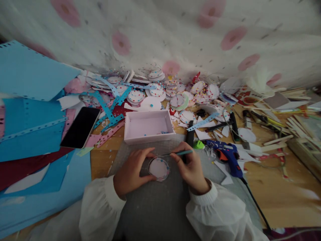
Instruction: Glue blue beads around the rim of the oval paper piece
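Observation:
A small round white disc with blue and red beads along its rim lies on the grey mat. My left hand is curled around its left side, thumb at the lower edge and fingers at the upper edge. Pinched in my right hand is a thin teal-handled tool; its narrow tip points left, over the disc's upper edge. The tip is too fine to make out its kind. Just beyond my hands stands a shallow pale pink box with a few tiny blue beads in one corner.
A black phone lies on the left among blue sheets. To the right rests a blue glue gun, its cord running forward. Beaded discs and paper scraps pile up along the back. Wooden sticks lie far right.

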Demonstrator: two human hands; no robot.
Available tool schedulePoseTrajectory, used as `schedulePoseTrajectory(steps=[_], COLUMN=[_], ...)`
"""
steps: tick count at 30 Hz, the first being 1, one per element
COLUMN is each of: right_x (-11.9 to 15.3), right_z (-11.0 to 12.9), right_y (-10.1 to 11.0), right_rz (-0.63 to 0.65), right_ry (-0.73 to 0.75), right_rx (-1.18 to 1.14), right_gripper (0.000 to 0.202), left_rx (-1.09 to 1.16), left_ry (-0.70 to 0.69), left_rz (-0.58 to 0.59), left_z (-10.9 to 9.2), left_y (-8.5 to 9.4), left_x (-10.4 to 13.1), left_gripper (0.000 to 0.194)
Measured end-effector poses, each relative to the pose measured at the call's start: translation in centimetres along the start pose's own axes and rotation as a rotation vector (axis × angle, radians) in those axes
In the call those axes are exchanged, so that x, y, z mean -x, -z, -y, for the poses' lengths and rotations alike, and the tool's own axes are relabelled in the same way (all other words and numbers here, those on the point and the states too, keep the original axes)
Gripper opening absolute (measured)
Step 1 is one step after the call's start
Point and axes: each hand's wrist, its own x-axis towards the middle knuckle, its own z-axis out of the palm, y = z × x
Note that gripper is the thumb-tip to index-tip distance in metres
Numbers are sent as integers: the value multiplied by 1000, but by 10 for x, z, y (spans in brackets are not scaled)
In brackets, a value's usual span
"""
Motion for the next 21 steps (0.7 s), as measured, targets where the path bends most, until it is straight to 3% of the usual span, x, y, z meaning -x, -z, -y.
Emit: schedulePoseTrajectory(steps=[6,21], right_x=[0,1], right_z=[-1,-1], right_y=[-1,-4], right_rz=[59,51], right_ry=[-27,5], right_rx=[-11,2], right_gripper=[10,8], left_rx=[-21,-39], left_ry=[-26,-18], left_rz=[-5,20], left_z=[3,4], left_y=[-1,-1], left_x=[1,1], left_gripper=[83,85])
